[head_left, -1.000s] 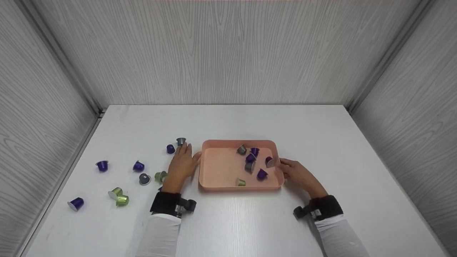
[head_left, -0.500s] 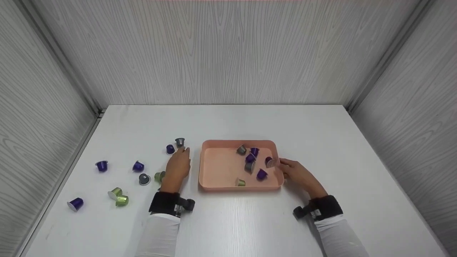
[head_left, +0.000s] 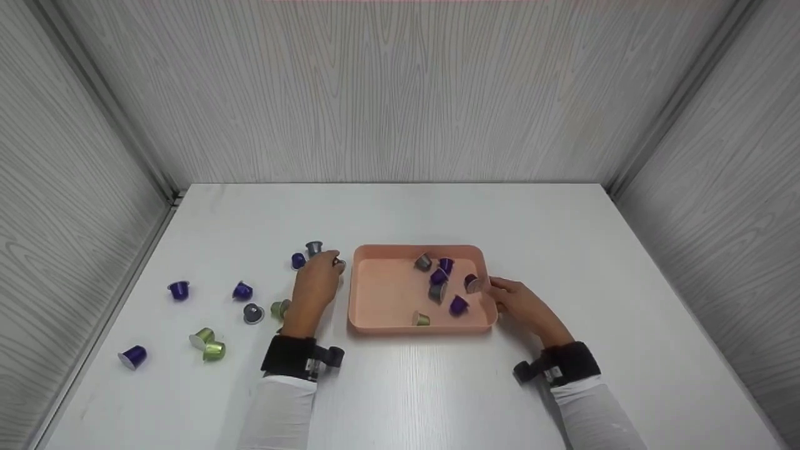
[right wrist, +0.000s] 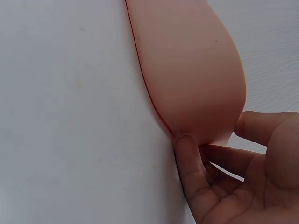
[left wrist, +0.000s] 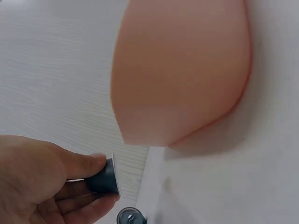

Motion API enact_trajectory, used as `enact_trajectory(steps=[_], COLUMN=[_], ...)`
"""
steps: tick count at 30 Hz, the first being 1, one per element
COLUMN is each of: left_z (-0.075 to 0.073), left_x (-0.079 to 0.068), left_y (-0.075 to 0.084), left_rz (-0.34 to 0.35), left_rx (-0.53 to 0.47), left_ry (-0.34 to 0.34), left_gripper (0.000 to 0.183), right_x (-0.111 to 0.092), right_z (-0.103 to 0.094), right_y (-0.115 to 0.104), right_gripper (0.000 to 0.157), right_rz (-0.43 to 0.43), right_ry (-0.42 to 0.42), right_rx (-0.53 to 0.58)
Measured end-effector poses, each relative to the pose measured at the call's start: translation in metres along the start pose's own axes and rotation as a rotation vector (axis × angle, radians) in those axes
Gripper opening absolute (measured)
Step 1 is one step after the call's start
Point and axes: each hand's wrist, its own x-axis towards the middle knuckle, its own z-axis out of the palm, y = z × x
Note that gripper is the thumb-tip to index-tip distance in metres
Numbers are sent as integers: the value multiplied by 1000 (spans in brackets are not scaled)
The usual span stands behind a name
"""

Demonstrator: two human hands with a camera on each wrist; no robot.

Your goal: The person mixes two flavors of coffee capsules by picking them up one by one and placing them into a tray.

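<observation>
In the left wrist view my left hand [left wrist: 37, 182] pinches a dark grey coffee capsule [left wrist: 103, 179] between thumb and fingers, its pale foil rim facing the tray. The head view has this left hand [head_left: 314, 284] just left of a shallow pink tray [head_left: 381, 328], apart from its wall. Another grey capsule [head_left: 314, 249] and a purple capsule [head_left: 298, 260] sit by its knuckles. My right hand [head_left: 524, 307] holds the tray's right side; in the right wrist view its fingertips [right wrist: 188, 149] press against the pink wall [right wrist: 191, 74]. Several purple, grey and green capsules lie inside the tray, mostly on the right.
Left of the left hand, more capsules are scattered on the white table [head_left: 412, 400]: purple ones [head_left: 179, 290], a dark grey one [head_left: 253, 313] and green ones [head_left: 214, 350]. Wood-grain panels [head_left: 400, 94] enclose the table at the back and both sides.
The left hand drew back from the tray's left edge, its fingers curled in, and it now shows a grey capsule in its grip, moved slightly toward the tray. The right hand and tray stayed put.
</observation>
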Motion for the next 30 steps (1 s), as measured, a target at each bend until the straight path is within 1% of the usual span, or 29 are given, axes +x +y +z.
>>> enact_trajectory(steps=[2,5,14,16,17,20,23,24,27,30], left_z=[-1,-2,7,10,12,18,23,25,29,35], left_x=[-1,-3,-10,-11,-12,-13,-14,-15,-16,-16], left_y=[5,12,25,27,28,32,36,37,39,38], left_rz=[16,61,195,241,265,328,340,338,327,340], left_rx=[-13,-26,-64,-51,-42,-8,11,16,23,30], left_ry=[12,34,74,88,93,106,80,68,19,-16], left_gripper=[38,39,37,34,31,18,10,11,18,21], right_x=[0,1,1,0,-3,-3,-2,2,1,1], right_z=[0,-1,0,0,0,-1,-1,-1,0,1], right_y=[0,0,-1,-3,-7,-7,-5,0,0,0], right_gripper=[55,55,53,51,50,50,51,52,53,53], right_rz=[9,6,-26,-37,-42,-51,-43,-39,-30,-15], right_ry=[1,3,-9,-16,-22,-30,-23,-17,-7,1], right_rx=[-5,-3,28,35,39,33,32,29,20,6])
